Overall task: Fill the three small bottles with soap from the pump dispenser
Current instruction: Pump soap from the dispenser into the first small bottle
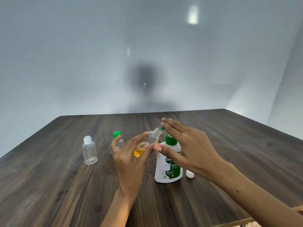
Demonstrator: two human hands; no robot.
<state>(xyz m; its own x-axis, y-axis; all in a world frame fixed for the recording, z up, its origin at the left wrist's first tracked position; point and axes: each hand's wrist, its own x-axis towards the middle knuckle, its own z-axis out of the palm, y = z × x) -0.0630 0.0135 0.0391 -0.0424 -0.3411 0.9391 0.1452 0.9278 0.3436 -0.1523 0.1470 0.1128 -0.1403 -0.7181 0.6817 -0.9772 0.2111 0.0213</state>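
My left hand (131, 159) grips a small clear bottle (151, 138) that is uncapped and tilted, with amber soap pooled at its bottom. Its threaded mouth sits right at the green nozzle of the white pump dispenser (167, 167). My right hand (185, 145) lies flat on the green pump head, fingers straight, thumb near the dispenser's shoulder. A second small bottle with a green cap (118, 138) stands just behind my left hand. A third, empty clear bottle with a white cap (89, 150) stands upright further left.
A loose white cap (190, 174) lies on the dark wooden table (49, 185) just right of the dispenser, under my right wrist. The table's far edge meets a pale wall. A wooden chair part shows at the bottom right corner.
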